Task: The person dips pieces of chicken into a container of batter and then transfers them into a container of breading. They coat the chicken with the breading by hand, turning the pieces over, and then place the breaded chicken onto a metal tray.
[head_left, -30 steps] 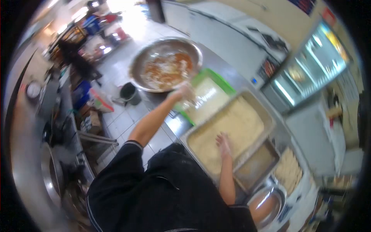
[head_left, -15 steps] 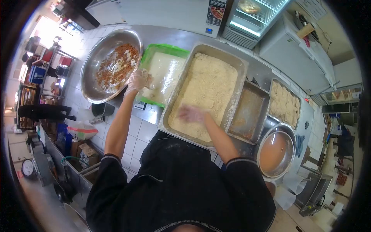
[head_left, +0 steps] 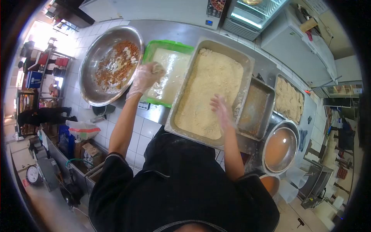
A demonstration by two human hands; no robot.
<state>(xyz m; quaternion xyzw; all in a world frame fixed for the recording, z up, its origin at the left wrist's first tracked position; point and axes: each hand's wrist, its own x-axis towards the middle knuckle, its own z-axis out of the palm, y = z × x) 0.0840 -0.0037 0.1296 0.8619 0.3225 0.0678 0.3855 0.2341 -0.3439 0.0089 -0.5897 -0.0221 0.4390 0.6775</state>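
Observation:
My left hand (head_left: 145, 80), in a clear plastic glove, is closed around a lumpy, batter-coated piece (head_left: 158, 69); what lies under the coating cannot be made out. It is over the left side of a green tub (head_left: 165, 41) that holds thin white batter (head_left: 170, 71). My right hand (head_left: 223, 111), gloved too, hangs with fingers spread over a deep metal pan (head_left: 247, 63) of pale breading flour (head_left: 212, 77). Nothing is in its fingers. A large steel bowl (head_left: 88, 77) with orange-brown bits and white powder (head_left: 116, 65) stands left of the tub.
Right of the flour pan is a smaller, stained metal pan (head_left: 253, 110). Beyond it, a tray (head_left: 303, 98) carries several pale coated pieces (head_left: 288, 98). A steel bowl (head_left: 295, 149) of orange liquid (head_left: 279, 145) stands near my right arm. A person (head_left: 46, 116) is far left.
My right hand has moved right and away from me across the flour pan, its fingers now spread. My left hand has shifted slightly right over the green tub. The view has shifted a little.

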